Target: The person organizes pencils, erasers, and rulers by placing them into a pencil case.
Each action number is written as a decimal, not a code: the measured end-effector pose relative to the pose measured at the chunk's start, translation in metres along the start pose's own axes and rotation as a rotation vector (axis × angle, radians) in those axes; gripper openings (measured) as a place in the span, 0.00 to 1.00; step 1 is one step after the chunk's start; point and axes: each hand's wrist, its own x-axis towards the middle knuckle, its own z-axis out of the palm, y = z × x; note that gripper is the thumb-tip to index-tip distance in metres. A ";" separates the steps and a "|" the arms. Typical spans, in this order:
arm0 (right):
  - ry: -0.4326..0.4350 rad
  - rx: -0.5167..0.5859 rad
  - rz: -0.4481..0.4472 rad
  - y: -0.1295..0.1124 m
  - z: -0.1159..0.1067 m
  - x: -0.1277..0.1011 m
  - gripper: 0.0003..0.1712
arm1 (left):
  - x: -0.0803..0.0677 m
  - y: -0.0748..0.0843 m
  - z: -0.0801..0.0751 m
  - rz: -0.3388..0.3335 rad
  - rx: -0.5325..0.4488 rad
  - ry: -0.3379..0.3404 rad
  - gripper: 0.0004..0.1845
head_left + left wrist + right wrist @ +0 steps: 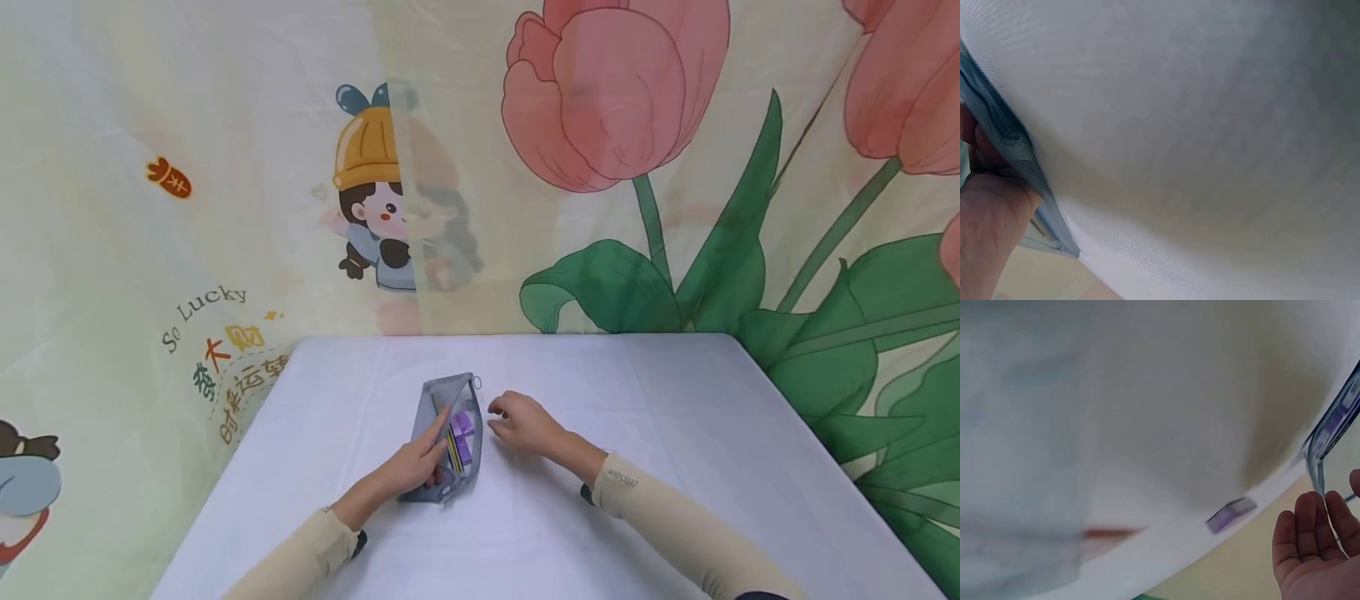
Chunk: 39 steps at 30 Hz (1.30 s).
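A grey mesh pencil case point(427, 421) with a ring zip pull point(477, 382) lies slanted on the table, its mouth gaping to the right. Inside it show purple pieces point(464, 451) and several thin pencil-like sticks point(454, 454). My left hand point(411, 463) grips its near left side, one digit along the opening; in the left wrist view the fingers curl at the mesh edge point(1007, 128). Just right of the opening, my right hand point(528, 423) hangs with loosely bent fingers, nothing between them. In the right wrist view those fingers point(1305, 525) overlap the case's corner.
A white cloth covers the table point(615, 517), which meets a hanging curtain point(465, 308) printed with tulips and cartoon figures. In the right wrist view, a small purple-and-grey block point(1230, 515) and a blurred reddish strip point(1113, 533) show near the table's edge.
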 end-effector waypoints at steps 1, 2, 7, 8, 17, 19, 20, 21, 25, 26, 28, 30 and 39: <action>0.000 -0.010 0.013 0.004 -0.003 -0.002 0.15 | 0.000 0.001 0.000 0.000 0.003 -0.001 0.33; -0.002 -0.005 0.029 0.007 -0.007 -0.004 0.15 | 0.000 0.001 0.000 -0.002 0.007 -0.001 0.33; 0.024 -0.013 0.071 0.026 -0.025 -0.014 0.19 | 0.000 0.003 -0.001 -0.011 0.023 0.000 0.33; 0.030 -0.019 0.070 0.030 -0.029 -0.017 0.20 | 0.000 0.003 -0.001 -0.012 0.024 -0.001 0.33; 0.063 -0.167 0.048 0.064 -0.044 -0.050 0.36 | 0.001 0.004 0.001 -0.040 0.037 0.014 0.33; 0.047 -0.194 0.063 0.071 -0.045 -0.056 0.42 | 0.001 0.004 0.001 -0.040 0.038 0.012 0.33; 0.041 -0.204 0.072 0.074 -0.045 -0.058 0.44 | 0.001 0.005 0.001 -0.042 0.038 0.010 0.33; 0.035 -0.213 0.081 0.077 -0.045 -0.060 0.46 | 0.001 0.005 0.001 -0.043 0.038 0.010 0.32; 0.046 -0.228 0.111 0.090 -0.047 -0.066 0.48 | 0.002 0.005 0.002 -0.046 0.039 0.008 0.32; 0.048 -0.234 0.120 0.092 -0.048 -0.067 0.47 | 0.003 0.006 0.003 -0.046 0.039 0.008 0.32; 0.039 -0.243 0.147 0.096 -0.051 -0.069 0.46 | 0.003 0.006 0.003 -0.046 0.038 0.005 0.32; 0.030 -0.253 0.167 0.100 -0.054 -0.070 0.45 | 0.002 0.006 0.003 -0.048 0.043 0.008 0.32; 0.013 -0.249 0.250 0.123 -0.061 -0.077 0.42 | 0.006 0.005 0.003 -0.061 0.037 0.013 0.32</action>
